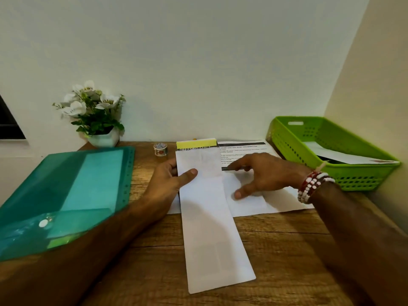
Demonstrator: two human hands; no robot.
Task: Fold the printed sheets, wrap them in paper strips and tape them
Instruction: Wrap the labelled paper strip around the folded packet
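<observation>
The long paper strip (212, 228) runs lengthwise away along the table (287, 250); the left hand (170, 180) pinches its far left edge. Just right, the right hand (262, 173), fingers spread and empty, seems to press 1 printed sheet (254, 206). Beyond, the tape roll (160, 149) lies nearer the left hand

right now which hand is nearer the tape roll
Left. The left hand grips the folded sheet close beside the tape roll; the right hand is farther right over the printed sheet.
</observation>
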